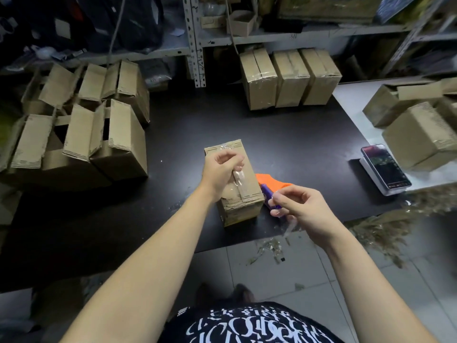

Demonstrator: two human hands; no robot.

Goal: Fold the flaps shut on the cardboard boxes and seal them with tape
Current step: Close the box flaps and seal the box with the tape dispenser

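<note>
Pinching tape (238, 175) on the box (243, 194), left hand (221, 169) may wrinkle it; right hand (299, 206), four o'clock, pinches a strip (289, 226) that could self-stick.

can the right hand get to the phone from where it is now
Probably yes: only bare black table lies between the right hand and the phone, though it holds the tape dispenser.

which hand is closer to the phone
Right. The right hand hovers just right of the taped box, on the side of the phone, gripping a purple tool. The left hand is over the box top, pinching the tape, farther left.
</note>
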